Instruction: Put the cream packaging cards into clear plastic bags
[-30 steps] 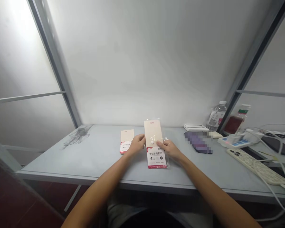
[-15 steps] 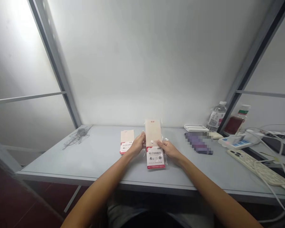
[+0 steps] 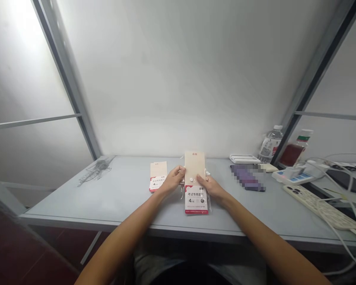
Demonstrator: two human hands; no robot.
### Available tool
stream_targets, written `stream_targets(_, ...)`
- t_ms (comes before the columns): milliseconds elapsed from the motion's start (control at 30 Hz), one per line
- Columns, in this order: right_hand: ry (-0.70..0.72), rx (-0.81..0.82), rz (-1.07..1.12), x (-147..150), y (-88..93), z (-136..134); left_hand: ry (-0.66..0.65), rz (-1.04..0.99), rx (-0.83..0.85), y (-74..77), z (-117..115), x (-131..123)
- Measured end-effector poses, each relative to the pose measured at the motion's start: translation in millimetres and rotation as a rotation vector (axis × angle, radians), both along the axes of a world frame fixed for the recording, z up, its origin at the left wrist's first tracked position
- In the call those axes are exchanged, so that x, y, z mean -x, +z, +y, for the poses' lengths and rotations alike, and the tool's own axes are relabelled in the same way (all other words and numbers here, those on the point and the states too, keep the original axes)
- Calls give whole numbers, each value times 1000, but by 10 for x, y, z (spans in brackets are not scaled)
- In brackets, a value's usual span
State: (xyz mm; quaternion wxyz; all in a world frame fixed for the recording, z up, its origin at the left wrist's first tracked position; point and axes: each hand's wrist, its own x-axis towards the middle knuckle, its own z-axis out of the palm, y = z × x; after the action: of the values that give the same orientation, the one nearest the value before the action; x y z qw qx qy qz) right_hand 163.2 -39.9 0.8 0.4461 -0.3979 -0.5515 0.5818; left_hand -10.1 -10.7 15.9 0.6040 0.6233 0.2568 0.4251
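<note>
A tall beige packet point(image 3: 195, 186) with a red and white label at its lower end, inside a clear plastic sleeve, is held over the grey table point(image 3: 112, 198). My left hand point(image 3: 173, 180) pinches its left edge. My right hand point(image 3: 210, 186) grips its right side, thumb near a small white snap in the middle. A second, similar packet point(image 3: 158, 176) lies flat on the table just left of my left hand.
At the right lie a purple phone point(image 3: 248, 177), a flat white box point(image 3: 245, 159), two bottles point(image 3: 270, 145), a power strip point(image 3: 290, 175), a perforated cream case point(image 3: 323, 208) and white cables. A crumpled clear wrapper point(image 3: 96, 169) lies at the far left.
The packet has sunk a little and shifted slightly right, its lower end closer to the table. My right thumb has moved in toward the white snap.
</note>
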Motion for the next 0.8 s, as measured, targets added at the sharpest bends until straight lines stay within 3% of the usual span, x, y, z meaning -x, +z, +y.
stream_targets(167, -84, 51, 124, 7, 56, -5, -158, 64, 31, 50, -55, 31)
stream_targets(333, -10, 33, 150, -12, 55, -5, -206, 151, -14, 73, -58, 58)
stream_targets(500, 49, 32, 183, -30, 28, 16, -106, 150, -35, 45, -3, 57)
stream_targets(800, 26, -8, 105, -36, 28, 26, 95, 114, -41, 5, 78, 52)
